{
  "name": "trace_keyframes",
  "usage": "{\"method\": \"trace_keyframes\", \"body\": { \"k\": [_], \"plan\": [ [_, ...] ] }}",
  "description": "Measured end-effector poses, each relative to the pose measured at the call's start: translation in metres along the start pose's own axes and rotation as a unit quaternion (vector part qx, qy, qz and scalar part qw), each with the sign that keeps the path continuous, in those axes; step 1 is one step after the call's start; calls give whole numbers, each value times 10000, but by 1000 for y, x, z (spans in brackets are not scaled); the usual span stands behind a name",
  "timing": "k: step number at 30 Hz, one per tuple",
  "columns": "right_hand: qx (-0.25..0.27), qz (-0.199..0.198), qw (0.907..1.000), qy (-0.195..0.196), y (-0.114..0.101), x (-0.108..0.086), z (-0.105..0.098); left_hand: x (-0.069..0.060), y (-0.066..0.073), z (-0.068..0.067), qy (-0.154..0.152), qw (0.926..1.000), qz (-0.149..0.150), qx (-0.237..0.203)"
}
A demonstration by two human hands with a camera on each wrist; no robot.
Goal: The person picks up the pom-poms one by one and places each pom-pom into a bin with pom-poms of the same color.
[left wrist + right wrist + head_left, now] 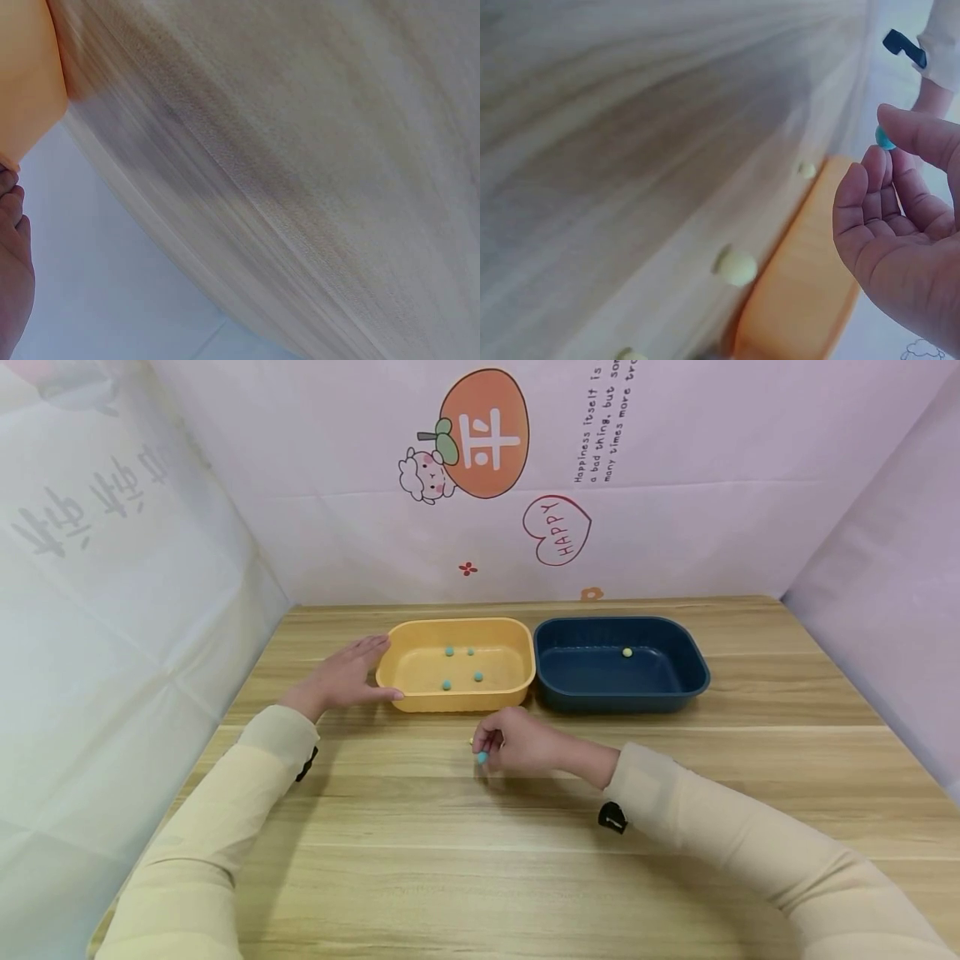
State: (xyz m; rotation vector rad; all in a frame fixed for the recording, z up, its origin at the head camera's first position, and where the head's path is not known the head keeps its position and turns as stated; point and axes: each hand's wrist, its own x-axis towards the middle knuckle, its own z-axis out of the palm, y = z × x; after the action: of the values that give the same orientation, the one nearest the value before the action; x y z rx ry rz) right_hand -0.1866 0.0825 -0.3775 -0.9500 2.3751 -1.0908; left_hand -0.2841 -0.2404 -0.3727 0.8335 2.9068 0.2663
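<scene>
My right hand (520, 741) pinches a small blue ball (482, 758) between thumb and fingertips, just above the table in front of the yellow tub. In the right wrist view the blue ball (883, 138) shows at the thumb tip of the right hand (900, 202). My left hand (345, 675) rests against the left end of the yellow tub (457, 702), fingers extended and thumb along its near side. Several blue balls (478, 677) lie inside that tub. Pale yellow balls (736, 268) lie on the table beside it, mostly hidden by the right hand in the head view.
A dark blue tub (622, 702) stands directly right of the yellow one, with one pale yellow ball (627, 652) inside. Both stand near the back of the wooden table (420, 877). Printed white cloth (337, 527) hangs behind and at the sides.
</scene>
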Motion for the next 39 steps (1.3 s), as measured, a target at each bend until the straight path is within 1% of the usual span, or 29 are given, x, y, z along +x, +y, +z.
{"method": "trace_keyframes", "body": {
  "k": [5, 7, 14, 19, 27, 34, 39],
  "plan": [
    [-100, -165, 9996, 194, -5, 5, -8, 1, -2, 0, -4, 10000, 23, 24],
    [-87, -157, 9995, 263, -9, 7, -12, 1, -2, 1, 16, 10000, 38, 39],
    [202, 29, 9986, 488, -18, 14, -22, 0, 0, 0, 13, 10000, 39, -19],
    [305, 111, 9966, 757, -20, 22, -29, 0, 0, 0, 6, 10000, 14, -20],
    [463, 331, 9909, 1219, -25, 38, -39, 0, 1, 0, 18, 10000, 15, -17],
    [423, 470, 9863, 1524, -24, 56, -44, -1, 1, 0, 31, 10000, -3, -39],
    [661, 578, 9820, 1671, -23, 66, -45, 0, 0, 1, 48, 10000, 4, -63]
  ]
}}
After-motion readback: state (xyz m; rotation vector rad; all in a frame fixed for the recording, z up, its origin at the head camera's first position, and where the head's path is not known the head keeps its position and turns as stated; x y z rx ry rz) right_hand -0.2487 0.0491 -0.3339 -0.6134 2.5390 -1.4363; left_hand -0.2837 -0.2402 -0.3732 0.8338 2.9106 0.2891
